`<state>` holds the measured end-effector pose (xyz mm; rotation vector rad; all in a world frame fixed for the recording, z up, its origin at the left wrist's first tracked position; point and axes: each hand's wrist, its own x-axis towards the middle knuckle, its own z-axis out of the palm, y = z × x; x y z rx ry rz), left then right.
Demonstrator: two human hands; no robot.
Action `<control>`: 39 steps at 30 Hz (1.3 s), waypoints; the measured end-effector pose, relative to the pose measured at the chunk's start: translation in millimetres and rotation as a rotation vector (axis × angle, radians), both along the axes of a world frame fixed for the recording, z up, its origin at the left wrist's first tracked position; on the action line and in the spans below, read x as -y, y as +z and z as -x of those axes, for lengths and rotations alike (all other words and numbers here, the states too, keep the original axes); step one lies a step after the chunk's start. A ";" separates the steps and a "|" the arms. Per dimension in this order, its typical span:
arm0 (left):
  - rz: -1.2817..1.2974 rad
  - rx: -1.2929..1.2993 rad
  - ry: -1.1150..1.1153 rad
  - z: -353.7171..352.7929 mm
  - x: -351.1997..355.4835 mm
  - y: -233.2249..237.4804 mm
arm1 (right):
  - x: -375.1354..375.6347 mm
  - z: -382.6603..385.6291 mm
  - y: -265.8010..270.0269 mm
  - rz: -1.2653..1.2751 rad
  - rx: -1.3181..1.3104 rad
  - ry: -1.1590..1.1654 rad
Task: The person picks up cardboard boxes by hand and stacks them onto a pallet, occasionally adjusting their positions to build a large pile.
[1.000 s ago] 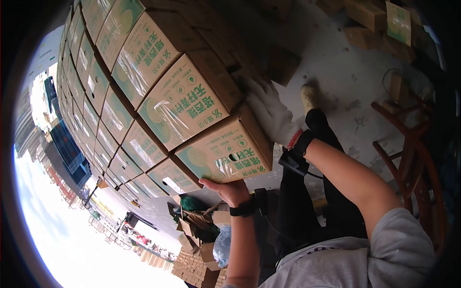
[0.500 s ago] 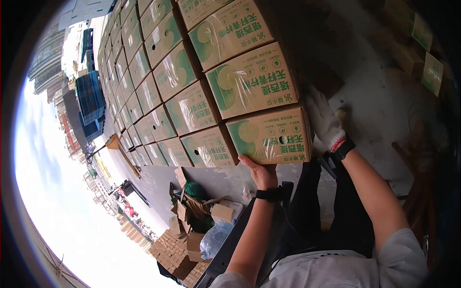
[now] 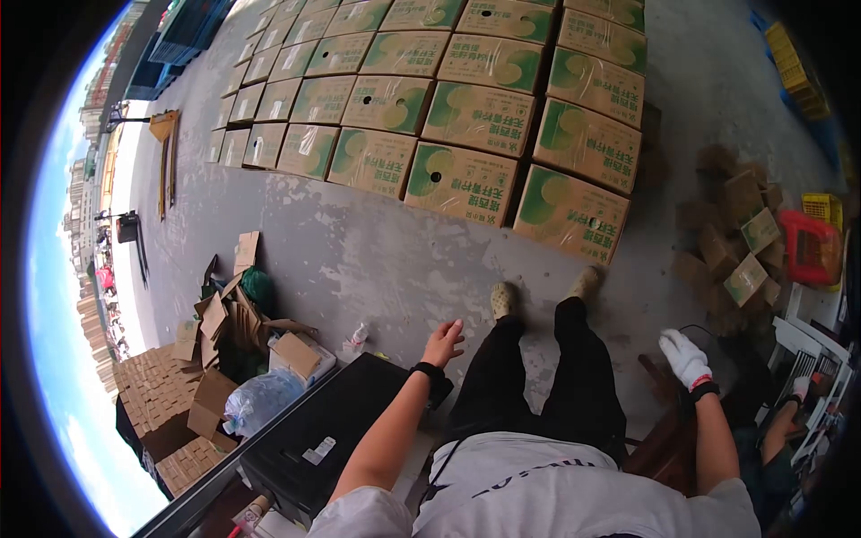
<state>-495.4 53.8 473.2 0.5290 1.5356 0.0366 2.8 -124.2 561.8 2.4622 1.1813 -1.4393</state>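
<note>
My bare left hand point(image 3: 443, 342) is held above the grey floor, its fingers apart and holding nothing. On the other side of my legs, my right hand point(image 3: 685, 359) wears a white glove with a red cuff edge; its fingers are extended, with nothing in them. Neither hand touches the stacked cartons. The nearest carton point(image 3: 570, 213), brown with green print, stands at the corner of the stack in front of my feet. Beside it sits another printed carton point(image 3: 460, 185) with a dark round hole.
A black case point(image 3: 345, 421) lies left of my body. Beyond it are scrap cardboard point(image 3: 213, 320) and a clear plastic bag point(image 3: 262, 401). To the right are loose boxes point(image 3: 720, 251), a red container point(image 3: 810, 248), a white rack point(image 3: 812, 336) and another person's arm point(image 3: 778, 430).
Both hands have come away from the corner carton and are now lower, nearer my body. The view has turned and moved back, showing my feet and more floor.
</note>
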 end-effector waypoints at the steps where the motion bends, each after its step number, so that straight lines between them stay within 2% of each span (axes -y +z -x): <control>1: 0.014 -0.051 0.021 37.5 10.0 -3.6 | 21.3 5.2 16.6 0.036 0.028 0.039; 4: -0.041 -0.183 0.113 152.1 57.7 -28.5 | 62.7 30.8 66.0 0.186 0.043 0.098; 6: -0.073 -0.209 0.115 214.4 88.1 -37.7 | 88.1 42.3 78.6 0.212 0.034 0.241; 7: -0.045 -0.189 0.192 236.8 106.6 -36.5 | 102.4 45.0 78.2 0.155 0.039 0.354; 9: -0.026 -0.145 0.295 247.7 134.0 -31.4 | 107.4 53.1 91.4 -0.017 0.057 0.642; 10: -0.008 -0.154 0.378 249.2 147.6 -20.8 | 105.2 60.4 92.1 0.028 0.089 0.570; 13: 0.034 -0.151 0.530 235.4 186.8 0.4 | 86.8 68.7 101.8 -0.088 0.134 0.737; 16: 0.099 -0.096 0.606 210.3 204.2 1.6 | 40.9 82.3 120.3 -0.076 0.127 0.649; 18: 0.101 0.002 0.658 197.9 211.2 -2.2 | -6.6 113.4 147.9 0.160 0.017 0.128; 20: 0.089 0.043 0.690 188.6 211.4 -2.4 | -21.8 97.3 142.0 -0.142 0.106 0.646; 21: 0.069 0.069 0.709 185.7 206.3 -2.3 | -32.0 94.1 131.2 -0.050 0.004 0.333; 24: 0.021 0.093 0.748 187.9 189.8 -4.5 | -61.4 102.5 131.3 -0.104 -0.027 0.219; 26: -0.022 0.074 0.765 194.4 173.1 -10.5 | -77.7 127.7 150.6 -0.115 0.018 0.273; 28: -0.107 0.046 0.721 197.3 143.1 -0.9 | -85.5 136.0 150.2 -0.125 -0.011 0.309; 30: -0.212 0.053 0.668 186.1 103.3 12.8 | -91.2 149.2 150.5 -0.019 -0.020 0.279; 32: -0.270 0.104 0.529 161.5 57.8 22.7 | -96.9 155.9 147.7 0.037 0.011 0.341; 35: -0.373 0.153 0.220 90.8 -3.4 25.0 | -106.3 159.0 139.1 0.055 -0.003 0.371; 36: -0.364 0.194 0.056 67.0 -23.6 25.2 | -110.1 159.4 132.4 0.028 -0.031 0.376; 37: -0.340 0.184 -0.030 39.6 -40.1 32.3 | -113.8 158.3 121.3 0.071 -0.067 0.270; 38: -0.400 0.161 -0.114 9.7 -49.8 2.2 | -119.8 158.4 109.1 0.083 -0.080 0.261; 39: -0.386 0.135 -0.146 -15.0 -63.4 8.5 | -125.1 158.5 95.2 0.089 -0.103 0.228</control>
